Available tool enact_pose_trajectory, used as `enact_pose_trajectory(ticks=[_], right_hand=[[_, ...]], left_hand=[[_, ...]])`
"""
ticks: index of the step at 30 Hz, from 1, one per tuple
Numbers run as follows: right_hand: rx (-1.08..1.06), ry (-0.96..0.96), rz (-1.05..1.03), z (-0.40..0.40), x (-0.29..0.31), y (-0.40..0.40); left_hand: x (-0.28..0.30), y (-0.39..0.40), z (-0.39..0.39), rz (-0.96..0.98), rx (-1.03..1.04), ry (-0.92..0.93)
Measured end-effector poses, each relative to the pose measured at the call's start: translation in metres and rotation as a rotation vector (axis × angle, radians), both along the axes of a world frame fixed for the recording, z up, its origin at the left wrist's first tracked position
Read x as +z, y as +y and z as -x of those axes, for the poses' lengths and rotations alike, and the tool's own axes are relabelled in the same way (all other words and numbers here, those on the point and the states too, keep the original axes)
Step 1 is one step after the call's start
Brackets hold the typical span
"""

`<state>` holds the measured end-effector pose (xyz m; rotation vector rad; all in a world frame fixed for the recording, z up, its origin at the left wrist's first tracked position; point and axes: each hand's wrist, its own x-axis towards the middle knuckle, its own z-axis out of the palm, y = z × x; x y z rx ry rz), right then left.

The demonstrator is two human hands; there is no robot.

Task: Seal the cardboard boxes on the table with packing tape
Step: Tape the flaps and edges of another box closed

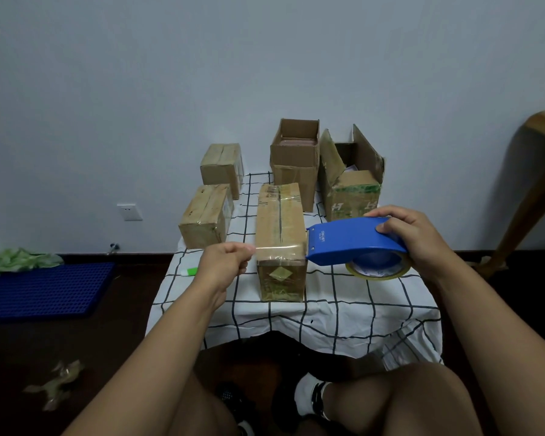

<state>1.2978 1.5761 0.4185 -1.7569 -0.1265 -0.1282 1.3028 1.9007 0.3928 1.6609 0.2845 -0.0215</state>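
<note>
Clear tape point(279, 247) spans box point(280, 221) between left hand point(225, 262) and dispenser point(353, 242).

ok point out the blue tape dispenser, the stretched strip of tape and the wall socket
blue plastic tape dispenser point(343, 243): head view, flat side of its body
clear stretched tape strip point(279, 247): head view, mid-span over the box
white wall socket point(129, 211): head view, faceplate centre

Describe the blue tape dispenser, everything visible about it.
The blue plastic tape dispenser has a curved hood with small white lettering and holds a roll of clear, yellowish-edged packing tape. The right hand grips its rear, holding it above the checked tablecloth. A strip runs from its front across the near long cardboard box to the left hand's pinch.
</note>
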Motion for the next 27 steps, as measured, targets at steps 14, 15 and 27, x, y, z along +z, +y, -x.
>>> enact_pose_trajectory(ticks=[14, 15, 27], right_hand=[[0.014, -0.009, 0.066, -0.008, 0.004, -0.002], [0.010, -0.007, 0.067, -0.008, 0.004, -0.002], [0.000, 0.012, 0.082, -0.013, 0.002, -0.002]], left_hand=[[-0.008, -0.003, -0.004, 0.226, 0.032, 0.118], [-0.008, -0.004, -0.004, 0.235, 0.031, 0.130], [-0.010, -0.011, -0.002, 0.238, 0.075, 0.137]])
